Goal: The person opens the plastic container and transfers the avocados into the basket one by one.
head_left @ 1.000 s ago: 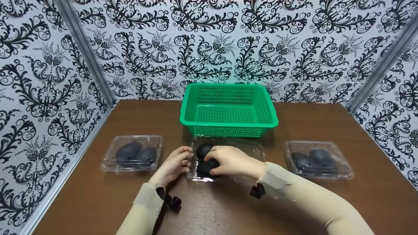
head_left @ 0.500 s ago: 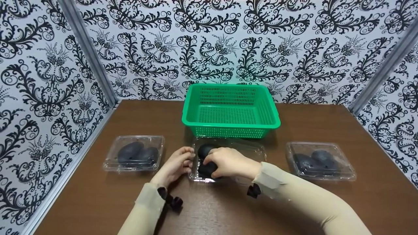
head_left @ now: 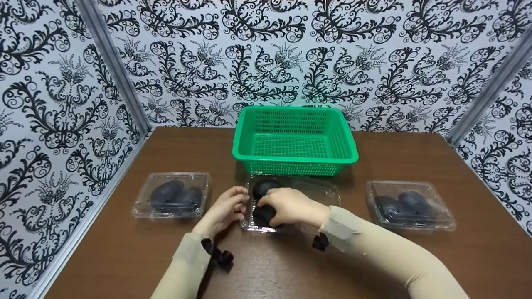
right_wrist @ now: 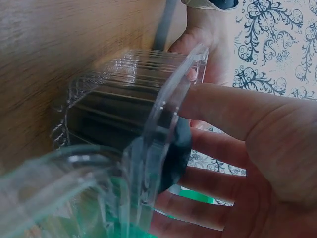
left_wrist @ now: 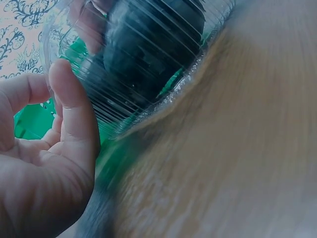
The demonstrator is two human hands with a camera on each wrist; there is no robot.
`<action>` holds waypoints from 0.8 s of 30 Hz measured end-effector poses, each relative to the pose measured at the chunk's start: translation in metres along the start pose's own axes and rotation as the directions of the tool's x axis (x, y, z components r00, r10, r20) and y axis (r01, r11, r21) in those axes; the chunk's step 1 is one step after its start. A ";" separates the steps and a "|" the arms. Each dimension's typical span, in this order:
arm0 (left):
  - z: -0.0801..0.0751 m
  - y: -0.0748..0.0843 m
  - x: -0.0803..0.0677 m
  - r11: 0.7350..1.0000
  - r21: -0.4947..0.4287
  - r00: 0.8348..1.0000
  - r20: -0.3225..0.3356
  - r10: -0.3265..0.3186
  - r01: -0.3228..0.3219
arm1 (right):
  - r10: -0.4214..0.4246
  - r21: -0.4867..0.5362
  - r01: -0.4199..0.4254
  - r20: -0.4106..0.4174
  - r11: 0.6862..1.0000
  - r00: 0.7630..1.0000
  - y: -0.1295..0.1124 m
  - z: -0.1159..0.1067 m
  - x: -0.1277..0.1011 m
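Note:
In the head view an unlidded clear plastic clamshell box (head_left: 253, 226) lies at mid-table, its lid (head_left: 320, 191) folded out to the right. Two dark avocados sit in its base: the far avocado (head_left: 264, 188) and the near avocado (head_left: 263, 215). My right hand (head_left: 296, 207) reaches over the box from the right and grips the near avocado, its fingers and thumb bent round it. The left hand (head_left: 222, 211) pinches the box's left rim between thumb and fingers, as the left wrist view shows. Part of the near avocado is hidden under my right hand.
A green plastic basket (head_left: 295, 160) with slotted walls stands behind the box. One closed clamshell box (head_left: 170, 214) with two avocados lies to the left, another closed box (head_left: 411, 224) to the right. All rest on the brown table (head_left: 266, 270) before patterned walls.
My right hand has shifted slightly to the left with the near avocado, which now sits against the box's left side. The left hand has stayed at the rim. The view has shifted slightly.

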State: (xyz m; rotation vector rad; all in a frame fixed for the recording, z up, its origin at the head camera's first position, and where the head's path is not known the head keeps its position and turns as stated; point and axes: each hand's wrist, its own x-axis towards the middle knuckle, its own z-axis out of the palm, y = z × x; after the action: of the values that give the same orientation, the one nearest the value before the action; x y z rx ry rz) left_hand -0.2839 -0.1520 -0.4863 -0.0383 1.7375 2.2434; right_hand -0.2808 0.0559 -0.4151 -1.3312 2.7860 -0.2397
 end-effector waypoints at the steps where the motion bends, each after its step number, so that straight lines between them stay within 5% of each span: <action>1: 0.000 0.000 0.000 1.000 0.000 1.000 0.004 0.001 -0.001 | 0.003 0.006 -0.003 0.003 1.000 1.000 -0.001 0.000 0.000; 24: -0.002 -0.002 0.001 1.000 -0.012 1.000 0.014 -0.005 0.005 | -0.032 0.071 0.031 0.006 0.997 0.999 0.002 0.008 0.002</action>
State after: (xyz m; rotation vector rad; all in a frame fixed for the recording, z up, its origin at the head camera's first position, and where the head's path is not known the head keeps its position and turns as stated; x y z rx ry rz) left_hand -0.2850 -0.1529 -0.4887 -0.0293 1.7145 2.2457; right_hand -0.2830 0.0550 -0.4229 -1.3579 2.7255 -0.3309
